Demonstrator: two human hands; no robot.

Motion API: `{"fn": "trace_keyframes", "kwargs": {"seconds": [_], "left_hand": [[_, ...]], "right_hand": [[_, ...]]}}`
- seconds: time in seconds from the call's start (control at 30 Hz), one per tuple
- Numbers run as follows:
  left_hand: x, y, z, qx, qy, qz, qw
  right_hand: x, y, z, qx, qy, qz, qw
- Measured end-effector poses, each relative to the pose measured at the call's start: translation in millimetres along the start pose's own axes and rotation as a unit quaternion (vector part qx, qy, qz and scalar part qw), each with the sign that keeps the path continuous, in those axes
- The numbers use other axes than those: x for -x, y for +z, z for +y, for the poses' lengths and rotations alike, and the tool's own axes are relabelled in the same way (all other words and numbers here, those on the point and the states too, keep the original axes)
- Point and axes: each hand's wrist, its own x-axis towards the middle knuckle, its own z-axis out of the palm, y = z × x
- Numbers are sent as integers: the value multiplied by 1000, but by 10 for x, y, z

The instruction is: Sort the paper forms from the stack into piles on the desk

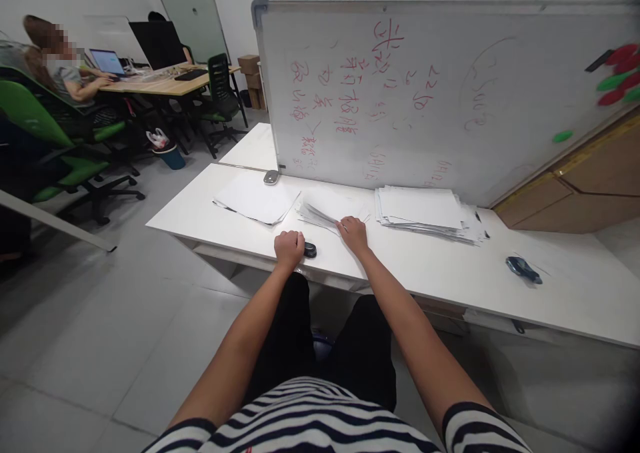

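My left hand (289, 247) is curled into a fist on the front edge of the white table (430, 270), wrapped round a small black object (310, 250) that sticks out on its right side. My right hand (353, 233) rests with fingers bent on the near corner of a fanned sheaf of papers (325, 212) in the middle of the table. Left of that sheaf lies a flat white sheet (257, 200). To the right sits a thick pile of papers (425, 213).
A large whiteboard (425, 93) with red writing leans along the table's far side. A grey mouse-like object (271, 177) lies at its left foot, a dark blue stapler-like tool (523, 268) at right. Another person sits at a desk (165, 83) far left, among green chairs (60, 133).
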Motion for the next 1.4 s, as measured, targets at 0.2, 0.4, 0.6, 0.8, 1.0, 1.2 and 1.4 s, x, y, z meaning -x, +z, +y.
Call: {"fn": "trace_keyframes", "kwargs": {"seconds": [0.2,0.4,0.6,0.8,1.0,1.2,1.4], "left_hand": [[-4,17,-9,-6,3,7,1000],[-8,41,-11,-4,0,0,1000],[-48,-11,39,21,-36,2,999],[108,-203,182,143,-38,55,987],[845,-303,397,497,-258,-51,827],[1025,-464,279,672,-347,-366,543],[893,-430,254,601,-350,-296,655]], "right_hand": [[8,19,17,3,-11,5,1000],[-19,-11,-28,24,-1,22,999],[416,-333,-143,-54,65,149,985],[1572,-609,-264,-47,-96,149,983],[2069,-652,-213,-12,-187,122,975],[2219,-698,-61,-19,-228,85,970],[2419,-637,-63,-99,-43,87,990]]}}
